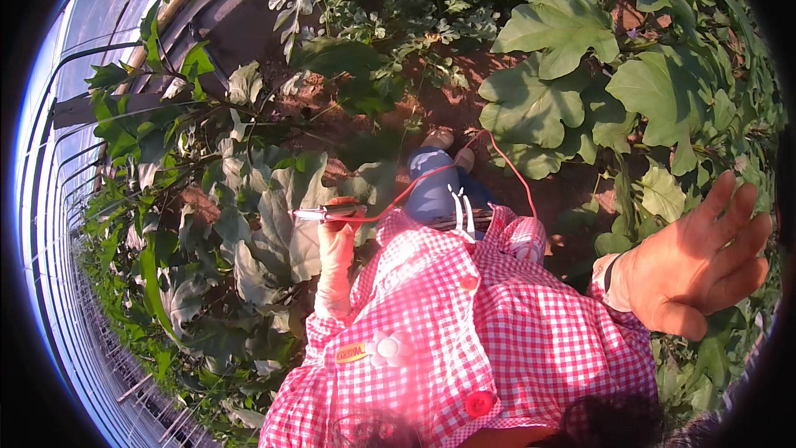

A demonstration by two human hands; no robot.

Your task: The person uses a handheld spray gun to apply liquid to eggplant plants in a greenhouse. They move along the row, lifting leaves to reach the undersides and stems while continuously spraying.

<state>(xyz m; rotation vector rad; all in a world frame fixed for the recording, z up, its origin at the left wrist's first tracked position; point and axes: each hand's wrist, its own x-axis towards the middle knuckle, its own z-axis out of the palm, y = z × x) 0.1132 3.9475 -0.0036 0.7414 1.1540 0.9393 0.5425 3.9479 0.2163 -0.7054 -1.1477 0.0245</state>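
My left hand [342, 224] is closed around the handle of a small metal hand tool [320, 214], perhaps pruning snips, whose pointed silvery end faces left. From it a red cord [423, 177] loops over my legs and back down to my checked garment. My right hand [703, 261] is raised at the right, fingers spread, with nothing in it. Large lobed leaves [665, 106] grow beyond it. Broad leaves [273, 218] lie just beside and behind the tool. White drawstrings [463, 214] hang at my waist.
Leafy plants stand on both sides of a strip of reddish soil [448, 81]. Finely lobed, silvery-green plants [373, 18] grow ahead. My shoes [439, 138] are on the ground between the rows. Curved greenhouse hoops and plastic sheeting [87, 18] run along the left.
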